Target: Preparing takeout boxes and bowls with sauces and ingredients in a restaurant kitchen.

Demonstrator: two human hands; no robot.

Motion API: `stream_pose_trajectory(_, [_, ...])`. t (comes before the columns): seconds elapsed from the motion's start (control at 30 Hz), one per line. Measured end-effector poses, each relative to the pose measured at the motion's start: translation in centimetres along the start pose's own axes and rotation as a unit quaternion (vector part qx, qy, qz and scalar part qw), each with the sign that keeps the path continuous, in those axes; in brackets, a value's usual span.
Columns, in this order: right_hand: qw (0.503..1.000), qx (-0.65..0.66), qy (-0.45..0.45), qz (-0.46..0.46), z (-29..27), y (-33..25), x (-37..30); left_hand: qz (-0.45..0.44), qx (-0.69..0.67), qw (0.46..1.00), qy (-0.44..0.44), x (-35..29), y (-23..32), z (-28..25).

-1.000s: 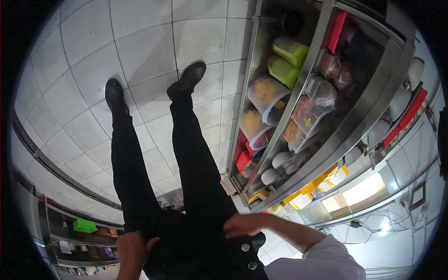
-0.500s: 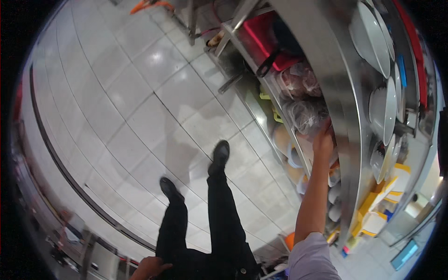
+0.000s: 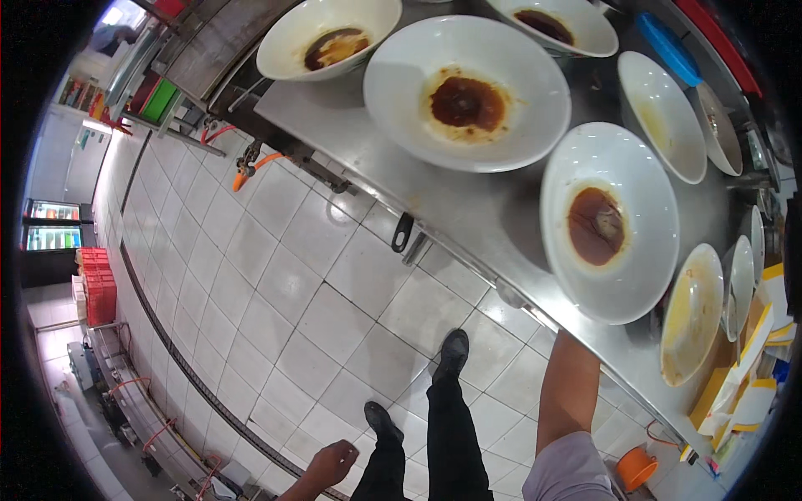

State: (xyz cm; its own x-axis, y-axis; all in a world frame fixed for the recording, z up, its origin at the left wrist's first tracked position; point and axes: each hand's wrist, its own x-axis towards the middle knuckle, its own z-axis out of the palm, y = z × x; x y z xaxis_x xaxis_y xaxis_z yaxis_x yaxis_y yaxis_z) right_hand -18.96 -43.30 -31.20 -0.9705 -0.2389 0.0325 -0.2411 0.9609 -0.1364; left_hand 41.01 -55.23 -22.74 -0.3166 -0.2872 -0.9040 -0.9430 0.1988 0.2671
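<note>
My right forearm (image 3: 571,388) reaches in beneath the front edge of a steel table (image 3: 493,209); the hand itself is hidden under the tabletop. Above that arm stands a white bowl (image 3: 576,284) with brown sauce in its bottom. To its left is another white bowl (image 3: 401,117) with dark brown sauce. Low over the tiled floor hangs my left hand (image 3: 332,464), its fingers loosely curled and nothing visible in them. A black handle (image 3: 403,232) with a hole sticks out from below the table edge.
More white bowls, including one with yellow residue (image 3: 693,313), crowd the table. A blue lid (image 3: 668,48) lies behind them, and yellow-and-white boxes (image 3: 743,392) stand at the right end. An orange bucket (image 3: 637,469) sits below right. Red crates (image 3: 98,286) are stacked far left.
My view has lifted and swung, so the tabletop bowls now fill the upper right. The right hand, seen before at bagged food on the lower shelf, is now hidden. More of my left hand shows.
</note>
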Motion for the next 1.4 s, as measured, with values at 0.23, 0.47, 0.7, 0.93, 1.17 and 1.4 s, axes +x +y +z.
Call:
stream_pose_trajectory(0.23, [1.000, 0.000, -0.008, -0.009, 0.4, -0.1, -0.4, 0.330, -0.165, 0.929, -0.029, 13.5, 12.9, 5.5])
stream_pose_trajectory(0.47, [1.000, -0.002, 0.001, -0.017, -0.1, 0.4, -0.5, 0.216, -0.455, 0.861, -0.067, 20.3, 33.8, 0.4])
stream_pose_trajectory(0.7, [0.999, 0.000, 0.000, -0.037, 1.0, -0.3, 0.0, 0.318, -0.388, 0.863, -0.062, 22.0, 35.4, 0.3])
stream_pose_trajectory(0.93, [0.998, -0.033, 0.015, -0.049, 0.7, 1.8, 0.0, 0.387, -0.271, 0.881, -0.030, 21.9, 36.5, 1.9])
stream_pose_trajectory(1.17, [0.993, -0.038, 0.026, -0.107, 2.5, 1.5, -0.6, 0.393, -0.310, 0.857, 0.124, 22.1, 36.9, 2.0])
stream_pose_trajectory(1.4, [0.975, -0.064, 0.064, -0.203, 0.4, 2.5, -2.3, 0.400, -0.337, 0.848, 0.089, 21.9, 39.1, 2.1])
